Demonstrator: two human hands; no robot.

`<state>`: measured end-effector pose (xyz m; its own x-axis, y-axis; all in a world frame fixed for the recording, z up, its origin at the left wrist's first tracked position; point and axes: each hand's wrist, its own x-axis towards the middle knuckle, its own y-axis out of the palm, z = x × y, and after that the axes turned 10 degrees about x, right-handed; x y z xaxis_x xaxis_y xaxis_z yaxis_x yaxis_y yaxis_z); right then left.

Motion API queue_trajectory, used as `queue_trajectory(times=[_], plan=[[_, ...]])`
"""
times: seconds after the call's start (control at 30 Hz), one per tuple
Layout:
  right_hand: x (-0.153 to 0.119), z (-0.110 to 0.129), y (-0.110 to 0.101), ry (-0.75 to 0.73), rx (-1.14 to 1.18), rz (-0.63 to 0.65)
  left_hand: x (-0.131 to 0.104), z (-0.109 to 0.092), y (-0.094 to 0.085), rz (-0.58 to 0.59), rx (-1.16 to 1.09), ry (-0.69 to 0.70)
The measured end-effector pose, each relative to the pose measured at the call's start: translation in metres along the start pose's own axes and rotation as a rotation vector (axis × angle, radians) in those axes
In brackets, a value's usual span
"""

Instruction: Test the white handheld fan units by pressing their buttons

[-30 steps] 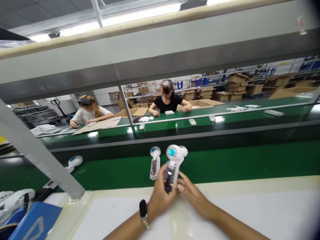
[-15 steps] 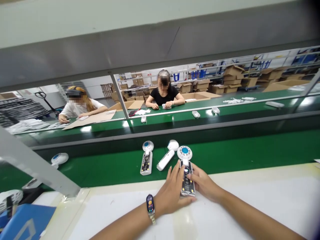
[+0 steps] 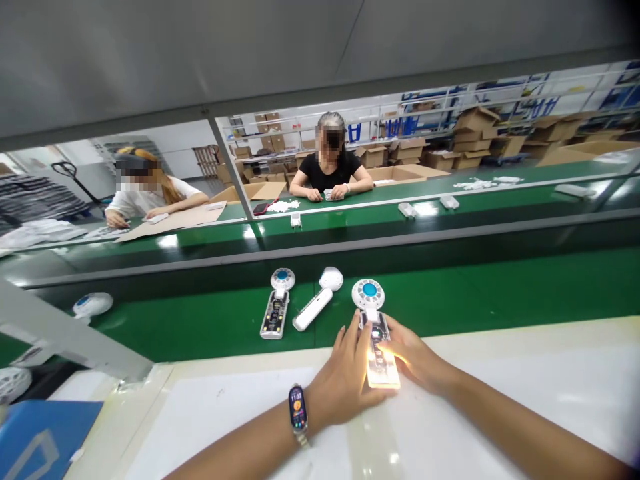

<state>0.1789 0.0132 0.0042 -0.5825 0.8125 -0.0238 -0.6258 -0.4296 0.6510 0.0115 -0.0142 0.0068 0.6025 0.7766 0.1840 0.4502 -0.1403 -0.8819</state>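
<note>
Between my two hands is a white handheld fan (image 3: pixel 369 295) with a round vented head, a blue centre and a clear-fronted handle. Bright yellow-white light glows from the lower part of that handle. My left hand (image 3: pixel 340 373) grips it along the left side, fingers over the upper handle and thumb below. From the right, my right hand (image 3: pixel 417 357) holds the other side, its thumb resting on the front. A second fan (image 3: pixel 275 313) lies face up to the left. Beside it, another fan (image 3: pixel 314 309) shows its plain white back.
A green conveyor belt (image 3: pixel 465 287) runs beyond my white worktop (image 3: pixel 225 413). At left are a slanted post (image 3: pixel 75 327), another fan (image 3: pixel 93 303) and a blue bin (image 3: pixel 45 437). Across a second belt, two people sit handling white parts. An overhead panel (image 3: pixel 280 47) spans the top.
The fan's handle has lit up brightly; it was dark before. My hands keep their grip. The two loose fans have shifted left in view, and the camera has tilted slightly.
</note>
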Motion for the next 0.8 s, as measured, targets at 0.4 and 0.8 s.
queue_trajectory(times=[0.4,0.8], plan=[[0.0002,-0.0039,-0.0043,-0.023,0.014,-0.023,-0.0012,0.0038,0.0034,0.022,0.062,0.006],[-0.0022,-0.003,-0.0065,-0.019,0.051,0.031,-0.0008,0.0054,0.0012,0.028,0.068,0.009]])
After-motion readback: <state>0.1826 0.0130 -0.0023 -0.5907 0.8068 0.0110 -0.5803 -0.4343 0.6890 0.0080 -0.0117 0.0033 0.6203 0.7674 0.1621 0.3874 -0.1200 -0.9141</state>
